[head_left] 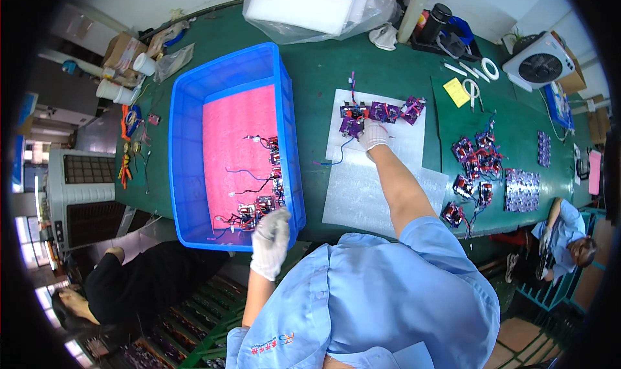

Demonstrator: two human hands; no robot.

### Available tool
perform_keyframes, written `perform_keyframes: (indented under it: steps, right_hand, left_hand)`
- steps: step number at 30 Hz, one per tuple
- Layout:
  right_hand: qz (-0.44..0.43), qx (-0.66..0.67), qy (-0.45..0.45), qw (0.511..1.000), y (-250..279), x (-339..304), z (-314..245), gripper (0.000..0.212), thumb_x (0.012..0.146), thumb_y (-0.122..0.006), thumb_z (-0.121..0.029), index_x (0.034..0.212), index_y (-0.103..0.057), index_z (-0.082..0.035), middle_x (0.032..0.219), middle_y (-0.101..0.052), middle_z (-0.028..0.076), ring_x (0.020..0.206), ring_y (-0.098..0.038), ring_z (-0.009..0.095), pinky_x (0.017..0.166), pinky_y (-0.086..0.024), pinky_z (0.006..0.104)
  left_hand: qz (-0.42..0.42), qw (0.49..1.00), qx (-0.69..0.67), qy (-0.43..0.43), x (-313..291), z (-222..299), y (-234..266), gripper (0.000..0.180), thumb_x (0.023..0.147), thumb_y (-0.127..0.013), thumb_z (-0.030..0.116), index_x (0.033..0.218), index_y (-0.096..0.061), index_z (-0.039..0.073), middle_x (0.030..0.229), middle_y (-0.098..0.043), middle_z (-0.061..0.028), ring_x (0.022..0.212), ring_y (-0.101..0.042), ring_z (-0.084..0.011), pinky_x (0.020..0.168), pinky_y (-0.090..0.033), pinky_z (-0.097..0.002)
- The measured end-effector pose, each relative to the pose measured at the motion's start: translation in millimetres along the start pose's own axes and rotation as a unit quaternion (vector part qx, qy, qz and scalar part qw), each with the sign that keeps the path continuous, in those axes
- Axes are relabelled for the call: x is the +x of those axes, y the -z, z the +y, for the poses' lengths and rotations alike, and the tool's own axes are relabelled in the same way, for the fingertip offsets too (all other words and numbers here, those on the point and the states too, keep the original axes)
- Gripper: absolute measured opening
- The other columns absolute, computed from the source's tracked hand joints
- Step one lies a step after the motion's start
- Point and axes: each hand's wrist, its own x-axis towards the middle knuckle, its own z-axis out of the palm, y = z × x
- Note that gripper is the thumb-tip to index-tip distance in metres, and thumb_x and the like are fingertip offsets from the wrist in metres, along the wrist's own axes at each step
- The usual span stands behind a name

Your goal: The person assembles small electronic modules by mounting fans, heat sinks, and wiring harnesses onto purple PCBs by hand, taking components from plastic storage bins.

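The gloved fingers of the right hand [374,136] meet the edge of a small purple circuit board [351,126] with dark parts; whether they grip it or only rest there cannot be told. A thin blue wire [345,150] trails from this board toward the left. Touching or just beside it lie more purple circuit boards [385,112], squarish, crowded with black and red components and short coloured leads, all on a translucent white foam sheet [411,145]. The left hand [270,236], in a white knit glove, has its fingers bent over the near right corner of a deep blue plastic bin [173,142]; their grasp is unclear. Inside, wired boards [248,215] line a pink foam sheet [236,136]. The green worktop [314,78] carries everything.
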Motion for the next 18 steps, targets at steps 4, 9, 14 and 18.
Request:
perform_keyframes:
  steps: [4, 9, 14, 18]
  right_hand:
    - [0.071, 0.041, 0.065, 0.995, 13.3, -10.8, 4.6, 0.029, 0.077, -0.062, -0.026, 0.097, -0.059, -0.005, 0.089, -0.063, 0.017, 0.082, -0.062, 0.034, 0.071, -0.049, 0.0431]
    - [0.02, 0.362, 0.145, 0.921, 84.9, -93.9, -6.8, 0.035, 0.076, -0.064, -0.023, 0.099, -0.056, 0.002, 0.089, -0.061, 0.02, 0.082, -0.06, 0.03, 0.074, -0.047, 0.0363]
    - [-0.091, 0.542, 0.139, 0.824, 143.4, -203.3, 6.1, 0.028, 0.08, -0.062, -0.005, 0.106, -0.053, 0.001, 0.081, -0.05, 0.004, 0.072, -0.049, 0.007, 0.062, -0.041, 0.021]
    - [-0.136, 0.555, 0.227, 0.788, 174.2, -243.3, 29.8, 0.025, 0.079, -0.064, -0.003, 0.103, -0.055, 0.0, 0.095, -0.052, 0.005, 0.079, -0.052, 0.01, 0.068, -0.043, 0.0238]
  left_hand:
    - [-0.116, 0.993, 0.027, -0.02, -4.7, 21.0, -30.0, 0.026, 0.091, -0.046, 0.013, 0.103, -0.059, -0.005, 0.105, -0.063, -0.0159, 0.099, -0.058, -0.0196, 0.086, -0.044, -0.0282]
    - [-0.274, 0.946, -0.086, 0.151, 4.2, 27.7, -63.6, 0.062, 0.095, -0.03, 0.049, 0.115, -0.052, -0.006, 0.112, -0.059, -0.015, 0.106, -0.056, -0.0225, 0.094, -0.04, -0.0316]
    - [-0.276, 0.857, -0.41, 0.147, 8.3, 30.3, -125.1, 0.098, 0.078, -0.019, 0.076, 0.138, -0.025, -0.002, 0.139, -0.033, -0.0165, 0.125, -0.038, -0.0254, 0.101, -0.033, -0.0374]
    - [-0.368, 0.781, -0.492, 0.11, 26.0, 85.3, -131.7, 0.08, 0.088, -0.019, 0.063, 0.138, -0.027, 0.001, 0.137, -0.037, -0.0165, 0.125, -0.038, -0.0245, 0.105, -0.028, -0.0339]
